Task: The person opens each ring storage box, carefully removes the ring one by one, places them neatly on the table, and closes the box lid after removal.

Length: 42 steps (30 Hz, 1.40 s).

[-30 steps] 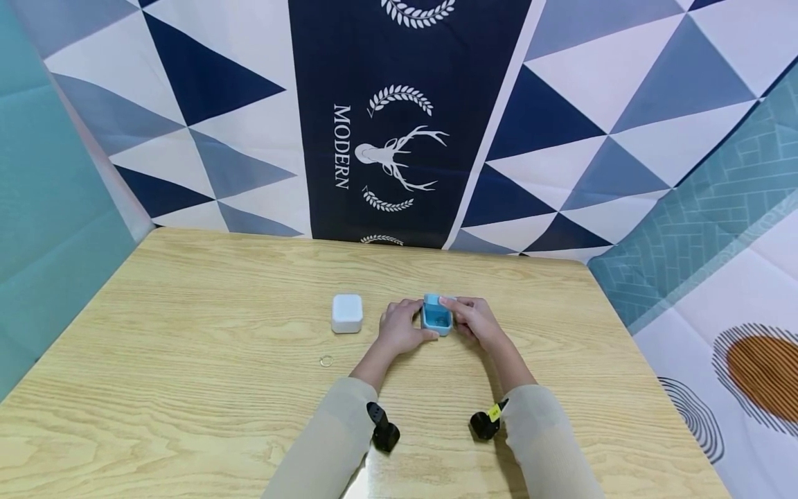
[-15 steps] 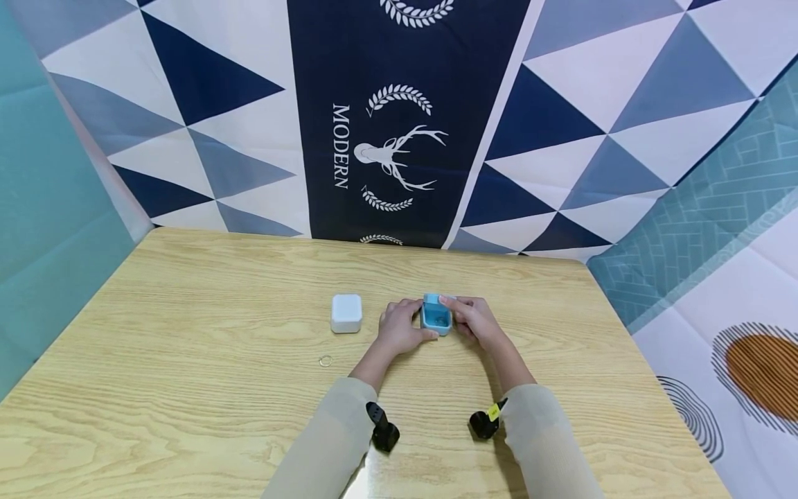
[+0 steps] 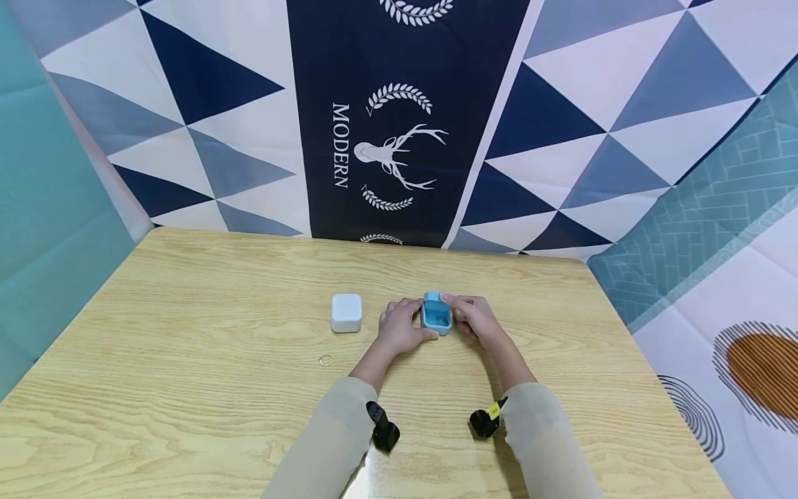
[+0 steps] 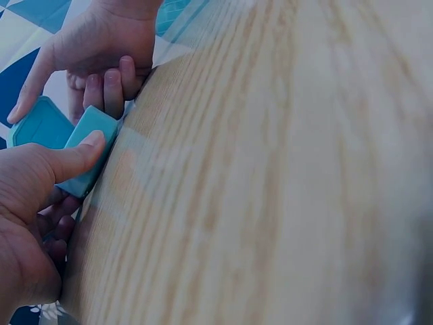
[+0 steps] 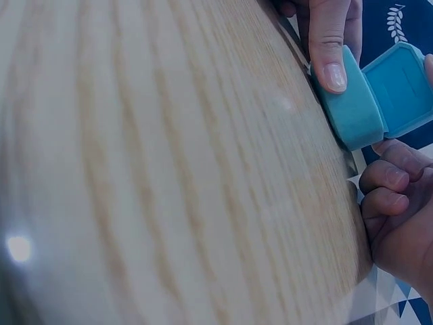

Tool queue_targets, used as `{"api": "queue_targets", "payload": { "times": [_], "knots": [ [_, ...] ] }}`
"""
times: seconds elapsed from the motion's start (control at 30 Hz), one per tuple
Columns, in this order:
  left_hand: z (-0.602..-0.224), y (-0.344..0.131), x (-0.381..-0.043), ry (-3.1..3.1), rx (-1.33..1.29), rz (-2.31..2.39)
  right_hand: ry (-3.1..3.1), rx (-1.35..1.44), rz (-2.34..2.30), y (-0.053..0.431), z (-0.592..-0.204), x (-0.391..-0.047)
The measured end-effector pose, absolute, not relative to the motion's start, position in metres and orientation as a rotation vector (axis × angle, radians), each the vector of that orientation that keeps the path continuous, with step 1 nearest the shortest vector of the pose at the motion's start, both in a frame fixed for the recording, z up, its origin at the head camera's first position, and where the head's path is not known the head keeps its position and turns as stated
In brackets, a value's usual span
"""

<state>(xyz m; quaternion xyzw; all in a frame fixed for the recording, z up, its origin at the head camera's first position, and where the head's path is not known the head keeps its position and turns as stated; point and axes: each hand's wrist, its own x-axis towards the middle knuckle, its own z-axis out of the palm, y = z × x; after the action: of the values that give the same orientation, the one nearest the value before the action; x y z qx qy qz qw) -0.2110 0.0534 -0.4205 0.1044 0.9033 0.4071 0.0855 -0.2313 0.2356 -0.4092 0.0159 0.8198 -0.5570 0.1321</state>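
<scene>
A small light-blue hinged box [image 3: 437, 327] stands on the table with its lid [image 5: 402, 91] raised and tilted back. Something small and dark shows inside, too small to identify. My left hand [image 3: 397, 327] grips the base from the left, its thumb [image 4: 80, 157] across the front and its other fingers partly hidden behind. At the right side, my right hand [image 3: 474, 319] holds the lid, its thumb at the lid's edge; its other fingers [image 5: 387, 186] are curled beside the base.
A white rounded box [image 3: 346, 313] stands to the left of my left hand. In front of it lies a small thin ring [image 3: 325, 360]. The wooden table [image 3: 206, 360] meets a patterned cloth [image 3: 380, 125] at its back edge.
The lid and the right thumb on it have shifted very slightly backward. The left hand, white box and ring look unchanged.
</scene>
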Motion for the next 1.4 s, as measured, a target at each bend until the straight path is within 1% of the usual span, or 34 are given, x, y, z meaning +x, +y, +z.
{"api": "queue_targets", "payload": {
  "times": [0.2,0.47,0.87,1.27,1.4],
  "knots": [
    [-0.421,0.054,-0.211,2.706,0.311,1.203,2.365,0.063,-1.602,0.234,-0.404,-0.230],
    [-0.420,0.054,-0.211,2.706,0.309,1.197,2.326,0.086,-1.595,0.226,-0.381,-0.220],
    [-0.422,0.055,-0.211,2.699,0.310,1.215,2.367,0.090,-1.617,0.235,-0.408,-0.233],
    [-0.421,0.055,-0.210,2.709,0.308,1.213,2.366,0.095,-1.610,0.234,-0.406,-0.232],
    [-0.422,0.055,-0.210,2.709,0.308,1.218,2.349,0.103,-1.601,0.231,-0.399,-0.229]
  ]
}}
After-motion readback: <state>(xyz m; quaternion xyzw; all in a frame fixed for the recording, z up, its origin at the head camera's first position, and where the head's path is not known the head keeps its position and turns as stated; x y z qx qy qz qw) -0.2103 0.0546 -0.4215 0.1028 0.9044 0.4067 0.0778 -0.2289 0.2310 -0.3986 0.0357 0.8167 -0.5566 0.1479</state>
